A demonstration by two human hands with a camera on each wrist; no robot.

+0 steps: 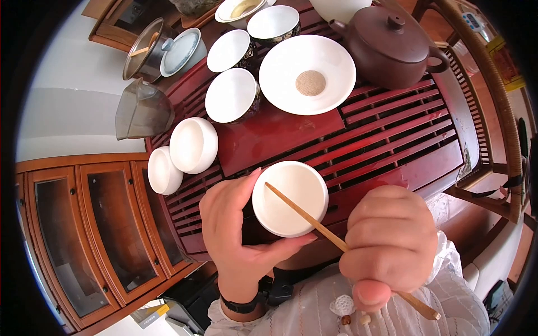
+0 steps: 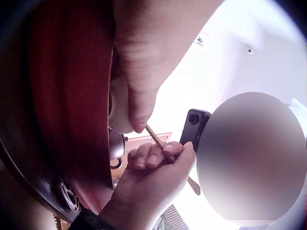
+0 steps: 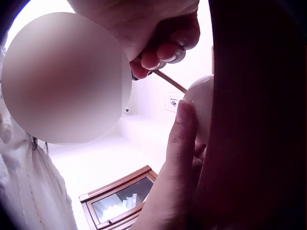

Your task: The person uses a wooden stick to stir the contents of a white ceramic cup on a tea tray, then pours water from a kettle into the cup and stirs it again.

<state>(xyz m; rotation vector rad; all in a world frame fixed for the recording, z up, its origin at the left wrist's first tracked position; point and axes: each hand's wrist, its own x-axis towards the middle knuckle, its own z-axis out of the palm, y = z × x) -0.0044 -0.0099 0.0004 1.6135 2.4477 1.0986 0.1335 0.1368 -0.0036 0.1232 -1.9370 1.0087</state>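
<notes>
In the head view, a small white cup (image 1: 283, 210) stands near the front of the slatted red tea tray (image 1: 258, 137). My left hand (image 1: 232, 227) holds it, fingers on its far left side and thumb along the near side. My right hand (image 1: 389, 241) grips a slim wooden stick (image 1: 328, 234) in curled fingers. The stick's thin tip reaches over the cup's mouth, and its wider flat end sticks out below the fist. In the left wrist view, the thumb covers part of the cup (image 2: 121, 112). The right wrist view shows the stick (image 3: 170, 81) slanting down towards the cup (image 3: 204, 108).
Two white cups (image 1: 193, 145) stand left on the tray. Behind are several dark-patterned cups (image 1: 231, 96), a white tea strainer (image 1: 277, 84) with a mesh centre and a brown teapot (image 1: 386, 53). A glass pitcher (image 1: 143, 109) and a lidded bowl (image 1: 182, 53) stand at the left edge.
</notes>
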